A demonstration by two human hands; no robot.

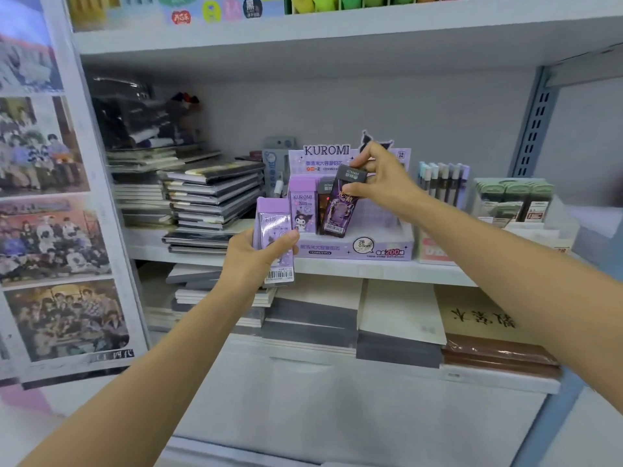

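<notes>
The left hand [251,261] is gripping a pale purple pack [273,230], thumb and fingers curled round it, in front of the shelf [371,269] just left of the display box [337,249]. The right hand [382,180] is pinching the top of a dark pack [339,208] that is leaning in that box, which is showing "KUROMI" on its back card and "2B 0.5mm" and "200" on its front.

Left hand [251,254] holding lilac box [273,238], right hand [381,178] pinching dark box [342,202]
</notes>
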